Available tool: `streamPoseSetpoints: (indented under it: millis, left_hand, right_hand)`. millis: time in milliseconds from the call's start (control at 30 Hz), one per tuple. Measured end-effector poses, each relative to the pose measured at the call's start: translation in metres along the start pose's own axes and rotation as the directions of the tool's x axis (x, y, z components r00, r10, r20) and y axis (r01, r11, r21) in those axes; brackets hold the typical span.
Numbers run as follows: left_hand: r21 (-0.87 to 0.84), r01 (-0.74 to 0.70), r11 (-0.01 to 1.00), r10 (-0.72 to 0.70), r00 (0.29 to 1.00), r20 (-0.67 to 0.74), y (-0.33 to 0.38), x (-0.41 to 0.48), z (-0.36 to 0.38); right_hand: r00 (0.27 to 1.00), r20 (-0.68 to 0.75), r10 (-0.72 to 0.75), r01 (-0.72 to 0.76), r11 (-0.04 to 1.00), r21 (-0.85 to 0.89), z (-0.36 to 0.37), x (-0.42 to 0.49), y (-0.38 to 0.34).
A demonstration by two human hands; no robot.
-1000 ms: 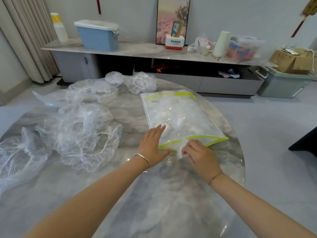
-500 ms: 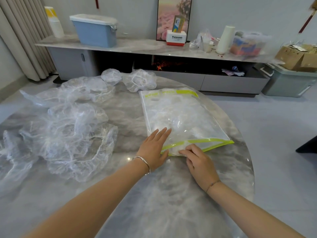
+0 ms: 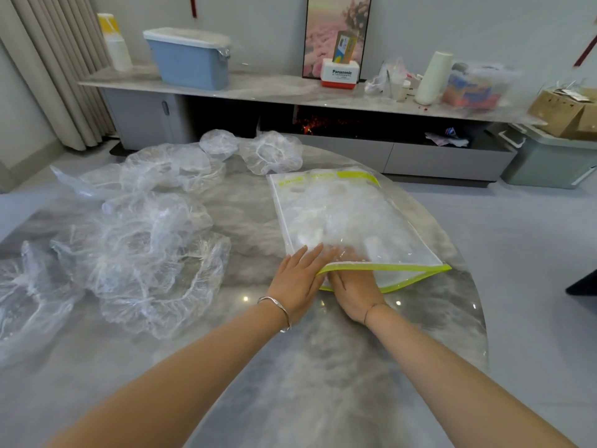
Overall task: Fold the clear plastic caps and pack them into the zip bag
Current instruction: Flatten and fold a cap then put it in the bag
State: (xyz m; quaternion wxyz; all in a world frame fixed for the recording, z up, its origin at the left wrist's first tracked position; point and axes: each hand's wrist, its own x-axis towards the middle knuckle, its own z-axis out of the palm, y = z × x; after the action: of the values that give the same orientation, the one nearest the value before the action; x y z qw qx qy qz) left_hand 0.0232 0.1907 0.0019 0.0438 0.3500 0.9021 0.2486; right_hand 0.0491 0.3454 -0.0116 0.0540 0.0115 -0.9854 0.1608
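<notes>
Two hands work the zip bag (image 3: 352,221), which lies on the counter (image 3: 290,383) at two o'clock. Left hand (image 3: 295,282) lies flat, fingers spread, pinning the mouth's corner; right hand (image 3: 353,286) has its fingers slid inside, so its grip is hidden. Withdrawing could drag folded caps out. Loose clear plastic caps (image 3: 142,253) wait at nine o'clock.

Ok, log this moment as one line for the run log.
step: packing | right hand: fingers inside zip bag mouth | left hand: flat on bag corner | loose caps: unfolded on table
</notes>
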Motion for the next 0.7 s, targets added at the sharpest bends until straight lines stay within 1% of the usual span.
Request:
streamPoseSetpoints:
  millis: [67, 100, 167, 233, 267, 333, 400, 467, 533, 600, 633, 700]
  left_hand:
    - [0.045, 0.014, 0.999, -0.016, 0.999, 0.037, 0.002, -0.002, 0.001]
    - [0.064, 0.024, 0.998, -0.027, 0.999, 0.041, 0.002, -0.003, 0.001]
    - [0.083, 0.063, 0.995, -0.065, 0.997, 0.028, -0.001, -0.009, -0.004]
    - [0.101, 0.122, 0.987, -0.123, 0.992, 0.002, -0.01, -0.019, -0.014]
    - [0.141, 0.161, 0.977, -0.162, 0.987, -0.005, -0.016, -0.03, -0.02]
    - [0.255, 0.248, 0.935, -0.255, 0.967, -0.003, -0.032, -0.053, -0.03]
    - [0.34, 0.347, 0.874, -0.374, 0.927, 0.013, -0.048, -0.079, -0.042]
    - [0.407, 0.442, 0.799, -0.502, 0.863, 0.049, -0.058, -0.105, -0.052]
    - [0.489, 0.458, 0.742, -0.573, 0.812, 0.109, -0.06, -0.128, -0.057]
    - [0.513, 0.421, 0.748, -0.568, 0.806, 0.168, -0.05, -0.146, -0.052]
    - [0.485, 0.394, 0.781, -0.536, 0.821, 0.196, -0.042, -0.151, -0.047]
    - [0.374, 0.303, 0.877, -0.412, 0.874, 0.258, -0.024, -0.161, -0.041]
  right_hand:
    - [0.996, 0.082, 0.045, -0.036, 0.994, -0.106, -0.005, 0.008, 0.001]
    - [0.992, 0.117, 0.05, -0.035, 0.991, -0.127, -0.007, 0.007, 0.0]
    - [0.992, 0.122, 0.021, -0.01, 0.996, -0.094, -0.008, -0.003, -0.002]
    - [0.992, 0.125, -0.032, 0.044, 0.994, -0.099, -0.01, -0.023, -0.002]
    - [0.989, 0.132, -0.061, 0.078, 0.989, -0.122, -0.012, -0.034, -0.003]
    - [0.983, 0.169, -0.075, 0.101, 0.984, -0.15, -0.018, -0.052, -0.004]
    - [0.979, 0.195, -0.061, 0.093, 0.982, -0.162, -0.027, -0.064, -0.008]
    - [0.979, 0.196, -0.049, 0.081, 0.984, -0.157, -0.034, -0.071, -0.017]
    - [0.978, 0.195, -0.07, 0.094, 0.988, -0.119, -0.042, -0.079, -0.035]
    - [0.972, 0.207, -0.111, 0.124, 0.991, -0.05, -0.048, -0.089, -0.055]
    - [0.967, 0.208, -0.149, 0.157, 0.987, -0.026, -0.049, -0.095, -0.064]
    - [0.952, 0.199, -0.232, 0.24, 0.971, -0.014, -0.05, -0.105, -0.081]
